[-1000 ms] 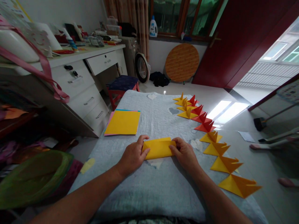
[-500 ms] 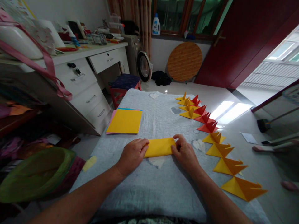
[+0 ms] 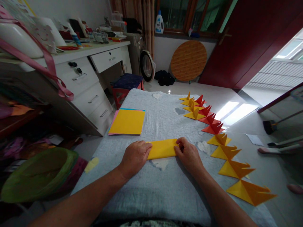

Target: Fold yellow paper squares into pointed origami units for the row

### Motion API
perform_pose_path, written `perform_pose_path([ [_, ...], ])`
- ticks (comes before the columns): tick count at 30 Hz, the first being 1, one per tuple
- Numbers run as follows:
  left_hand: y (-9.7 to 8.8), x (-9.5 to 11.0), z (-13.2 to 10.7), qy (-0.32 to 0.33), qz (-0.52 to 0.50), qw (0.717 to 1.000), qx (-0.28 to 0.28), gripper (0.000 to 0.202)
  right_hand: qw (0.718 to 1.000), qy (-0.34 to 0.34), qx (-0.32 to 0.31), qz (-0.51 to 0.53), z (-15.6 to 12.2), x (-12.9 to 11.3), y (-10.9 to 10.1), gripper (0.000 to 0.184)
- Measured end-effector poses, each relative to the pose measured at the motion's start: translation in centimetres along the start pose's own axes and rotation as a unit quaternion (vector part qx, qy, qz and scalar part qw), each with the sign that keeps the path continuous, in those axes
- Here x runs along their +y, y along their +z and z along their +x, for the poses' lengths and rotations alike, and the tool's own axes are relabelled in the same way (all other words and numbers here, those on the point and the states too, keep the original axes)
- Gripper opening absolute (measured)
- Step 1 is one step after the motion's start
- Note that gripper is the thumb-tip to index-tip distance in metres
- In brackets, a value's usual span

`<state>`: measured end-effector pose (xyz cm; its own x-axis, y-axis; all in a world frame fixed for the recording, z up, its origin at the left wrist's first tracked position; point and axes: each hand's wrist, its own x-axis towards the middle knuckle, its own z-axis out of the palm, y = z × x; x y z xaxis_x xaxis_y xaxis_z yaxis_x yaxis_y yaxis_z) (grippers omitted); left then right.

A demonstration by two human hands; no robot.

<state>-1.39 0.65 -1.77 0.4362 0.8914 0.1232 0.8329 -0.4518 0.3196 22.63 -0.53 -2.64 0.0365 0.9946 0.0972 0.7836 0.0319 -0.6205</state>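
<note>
Folded yellow paper (image 3: 163,149) lies as a long strip, with its long edges running sideways, on the pale blue cloth (image 3: 142,198) that covers the counter, close in front of the person and between both hands. The left hand (image 3: 136,154) holds its left end, fingers drawn together and laid over the edge. The right hand (image 3: 189,154) is at the other end, its thumb and forefinger narrowly spaced at the upper right corner; whether the paper is pinched between them, I cannot tell.

Beyond the left hand sits a stack of square paper sheets (image 3: 127,123), yellow on top, with pink and blue edges peeking out beneath. Along the right side of the cloth runs a line of pointed paper shapes: four large yellow shapes (image 3: 248,192) nearest, then red shapes (image 3: 213,127) farther off, with small yellow shapes (image 3: 195,114) beside these on their left.

Past the far edge of the cloth, a stool (image 3: 127,81) stands near a washing machine (image 3: 135,42) whose round door is swung out, and a round wooden board (image 3: 188,60) leans against the wall.
</note>
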Motion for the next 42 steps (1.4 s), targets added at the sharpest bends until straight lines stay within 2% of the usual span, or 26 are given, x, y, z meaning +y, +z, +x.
perform_pose_path([
  [5, -0.1, 0.1, 0.0, 0.003, 0.028, 1.0, -0.006, 0.021, 1.0, -0.009, -0.017, -0.02, 0.1, -0.1, -0.1, 0.011],
  [11, 0.0, 0.1, -0.2, 0.021, 0.067, 0.998, -0.011, 0.02, 0.999, -0.032, -0.027, -0.02, -0.1, -0.3, -0.5, 0.016],
  [16, 0.1, 0.0, -0.5, 0.031, 0.049, 0.998, -0.002, 0.021, 0.998, -0.053, -0.024, -0.003, -0.5, -0.3, -0.8, 0.017],
  [20, 0.0, 0.1, -0.5, 0.028, -0.005, 1.0, 0.002, 0.024, 0.998, -0.054, -0.024, 0.026, -0.7, -0.2, -1.0, 0.015],
  [23, -0.3, 0.1, -0.5, 0.01, -0.1, 0.995, 0.009, 0.025, 0.996, -0.052, -0.034, 0.056, -0.9, -0.1, -1.2, 0.015],
  [26, -0.9, -0.1, -0.3, 0.015, -0.204, 0.978, -0.027, 0.022, 0.995, -0.05, -0.026, 0.087, -1.0, 0.0, -1.5, 0.014],
  [29, -1.5, -0.4, -0.1, 0.05, -0.242, 0.968, -0.049, 0.016, 0.988, -0.08, 0.009, 0.128, -1.3, 0.0, -1.7, 0.011],
  [31, -1.7, -0.6, 0.0, 0.097, -0.215, 0.972, -0.008, 0.016, 0.979, -0.119, 0.032, 0.16, -1.6, -0.1, -1.7, 0.008],
  [33, -1.6, -0.8, -0.2, 0.16, -0.155, 0.973, 0.063, 0.019, 0.968, -0.143, 0.079, 0.189, -1.9, -0.1, -1.7, 0.005],
  [34, -1.5, -0.9, -0.4, 0.191, -0.122, 0.969, 0.1, 0.02, 0.962, -0.148, 0.108, 0.204, -2.1, -0.1, -1.6, 0.007],
  [36, -1.1, -1.3, -0.9, 0.241, -0.067, 0.955, 0.159, 0.02, 0.945, -0.157, 0.15, 0.243, -2.3, -0.2, -1.6, 0.022],
  [38, -0.8, -1.7, -1.5, 0.267, -0.039, 0.944, 0.192, 0.02, 0.932, -0.181, 0.156, 0.273, -2.5, -0.3, -1.7, 0.039],
  [39, -0.7, -1.9, -1.7, 0.271, -0.031, 0.942, 0.198, 0.021, 0.931, -0.199, 0.149, 0.269, -2.5, -0.4, -1.9, 0.041],
  [42, -0.6, -2.2, -1.9, 0.288, -0.006, 0.931, 0.223, 0.021, 0.935, -0.254, 0.148, 0.196, -2.3, -0.7, -2.6, 0.025],
])
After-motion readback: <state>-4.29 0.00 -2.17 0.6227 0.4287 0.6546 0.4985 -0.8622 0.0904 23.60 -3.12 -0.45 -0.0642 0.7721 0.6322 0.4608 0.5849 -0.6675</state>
